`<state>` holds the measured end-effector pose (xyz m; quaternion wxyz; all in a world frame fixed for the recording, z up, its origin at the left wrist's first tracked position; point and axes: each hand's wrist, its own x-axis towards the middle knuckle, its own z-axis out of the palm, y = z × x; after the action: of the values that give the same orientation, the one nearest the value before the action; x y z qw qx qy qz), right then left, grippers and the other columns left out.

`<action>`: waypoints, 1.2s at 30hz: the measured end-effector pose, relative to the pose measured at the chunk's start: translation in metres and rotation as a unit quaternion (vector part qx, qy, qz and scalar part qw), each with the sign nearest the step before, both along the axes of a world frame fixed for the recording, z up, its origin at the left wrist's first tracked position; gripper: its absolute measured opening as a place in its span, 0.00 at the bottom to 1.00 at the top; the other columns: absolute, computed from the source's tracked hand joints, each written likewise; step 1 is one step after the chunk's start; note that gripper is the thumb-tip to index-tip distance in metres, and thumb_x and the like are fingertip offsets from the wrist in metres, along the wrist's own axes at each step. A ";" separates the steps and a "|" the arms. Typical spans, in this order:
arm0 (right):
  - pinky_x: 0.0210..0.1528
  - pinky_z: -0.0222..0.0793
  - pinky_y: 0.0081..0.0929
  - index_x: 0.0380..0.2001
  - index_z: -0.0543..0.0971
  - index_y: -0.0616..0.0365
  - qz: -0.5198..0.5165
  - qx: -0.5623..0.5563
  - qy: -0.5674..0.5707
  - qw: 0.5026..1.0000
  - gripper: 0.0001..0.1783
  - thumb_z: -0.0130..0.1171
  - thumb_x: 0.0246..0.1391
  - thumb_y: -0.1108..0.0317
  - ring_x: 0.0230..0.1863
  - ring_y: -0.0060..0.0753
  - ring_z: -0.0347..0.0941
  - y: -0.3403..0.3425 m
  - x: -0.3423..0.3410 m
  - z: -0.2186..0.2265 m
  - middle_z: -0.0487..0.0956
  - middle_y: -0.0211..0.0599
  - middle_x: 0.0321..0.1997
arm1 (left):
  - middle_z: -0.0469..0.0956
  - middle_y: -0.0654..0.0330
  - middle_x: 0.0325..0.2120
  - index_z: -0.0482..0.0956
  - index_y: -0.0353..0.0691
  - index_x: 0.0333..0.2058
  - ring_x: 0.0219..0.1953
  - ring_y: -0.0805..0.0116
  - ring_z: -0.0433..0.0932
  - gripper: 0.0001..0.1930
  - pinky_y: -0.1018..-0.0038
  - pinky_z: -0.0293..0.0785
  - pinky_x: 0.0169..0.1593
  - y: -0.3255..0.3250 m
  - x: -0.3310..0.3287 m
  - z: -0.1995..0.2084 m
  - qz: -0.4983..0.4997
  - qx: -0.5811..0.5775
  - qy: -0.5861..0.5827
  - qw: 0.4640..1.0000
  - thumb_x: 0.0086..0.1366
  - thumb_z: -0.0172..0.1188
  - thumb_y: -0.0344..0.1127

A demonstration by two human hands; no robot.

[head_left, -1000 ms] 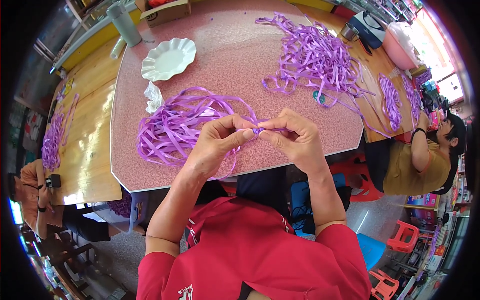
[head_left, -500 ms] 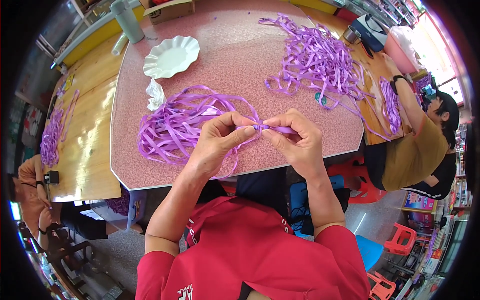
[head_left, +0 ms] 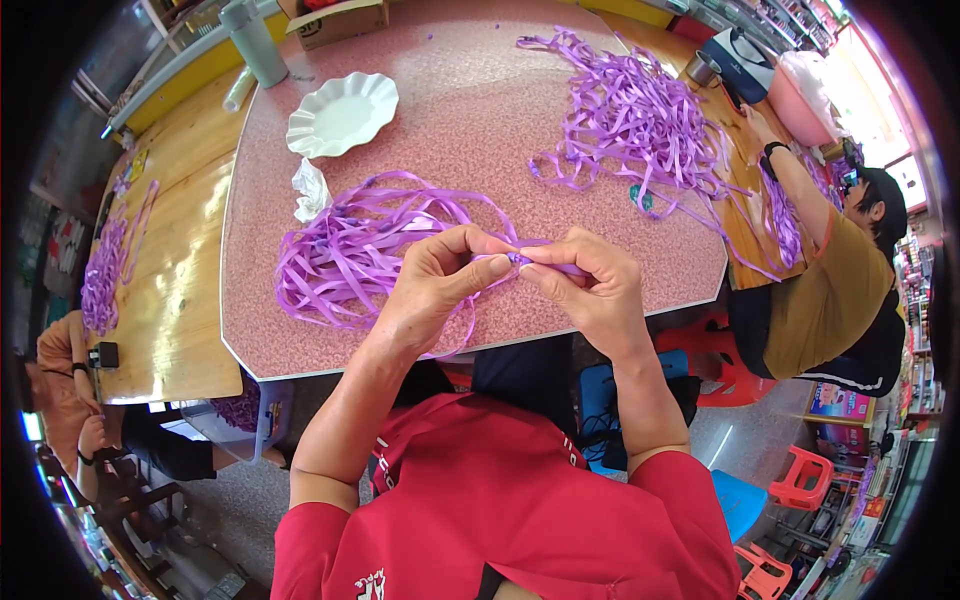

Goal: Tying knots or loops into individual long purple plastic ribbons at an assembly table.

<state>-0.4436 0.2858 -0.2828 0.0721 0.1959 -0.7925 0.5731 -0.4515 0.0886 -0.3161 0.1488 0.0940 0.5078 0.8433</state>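
Above the table's near edge, my two hands meet at a purple ribbon lanyard [head_left: 570, 268]. My left hand [head_left: 452, 268] pinches it between thumb and forefinger, right by a small darker purple fitting [head_left: 517, 258]. From the other side my right hand [head_left: 588, 285] pinches the strap, its fingertips close to the same fitting. The fingertips partly cover the fitting, so its exact shape is unclear. Left of my hands a looped bundle of purple lanyards [head_left: 350, 250] lies on the table, and one strand hangs below my left hand.
A larger tangled heap of purple ribbons [head_left: 645, 115] lies at the far right of the pink table [head_left: 470, 110]. Far left are a scalloped white plate [head_left: 343, 115], crumpled tissue [head_left: 311, 190] and a green bottle [head_left: 254, 42]. People sit at right [head_left: 825, 290] and left [head_left: 65, 370].
My right fingers have shifted slightly left and down, closer to my left fingertips at the fitting. The person at right has leaned and moved an arm toward the far side.
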 end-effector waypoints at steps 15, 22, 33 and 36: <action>0.23 0.49 0.17 0.35 0.86 0.59 0.001 -0.009 0.003 1.000 0.08 0.70 0.48 0.76 0.23 0.12 0.58 0.002 0.000 0.002 0.67 0.21 0.22 | 0.77 0.67 0.33 0.78 0.34 0.38 0.36 0.84 0.72 0.07 0.84 0.69 0.40 0.001 0.006 0.007 0.005 -0.093 0.055 0.994 0.66 0.64 0.30; 0.22 0.50 0.17 0.36 0.85 0.59 -0.009 0.005 0.071 0.997 0.11 0.71 0.47 0.77 0.22 0.14 0.60 -0.001 0.001 -0.002 0.69 0.24 0.22 | 0.77 0.69 0.33 0.79 0.38 0.35 0.37 0.82 0.72 0.04 0.81 0.68 0.43 0.008 0.012 0.008 0.027 -0.051 0.028 0.998 0.65 0.64 0.30; 0.21 0.55 0.19 0.37 0.85 0.59 0.000 0.014 0.176 0.984 0.12 0.71 0.46 0.79 0.21 0.16 0.63 -0.003 -0.004 -0.005 0.71 0.27 0.22 | 0.77 0.70 0.30 0.79 0.41 0.33 0.34 0.81 0.72 0.03 0.80 0.68 0.40 0.011 0.013 0.003 0.027 0.089 -0.024 0.995 0.64 0.65 0.30; 0.20 0.58 0.22 0.37 0.85 0.59 0.011 0.065 0.235 0.970 0.13 0.71 0.45 0.80 0.20 0.20 0.66 0.001 -0.008 -0.004 0.71 0.29 0.21 | 0.79 0.68 0.33 0.79 0.40 0.32 0.36 0.82 0.73 0.04 0.82 0.68 0.42 0.009 0.013 0.005 0.042 0.034 0.006 0.999 0.65 0.65 0.31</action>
<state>-0.4511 0.2869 -0.2872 0.2367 0.3381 -0.7869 0.4587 -0.4388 0.0979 -0.3112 0.1072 0.0832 0.4834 0.8648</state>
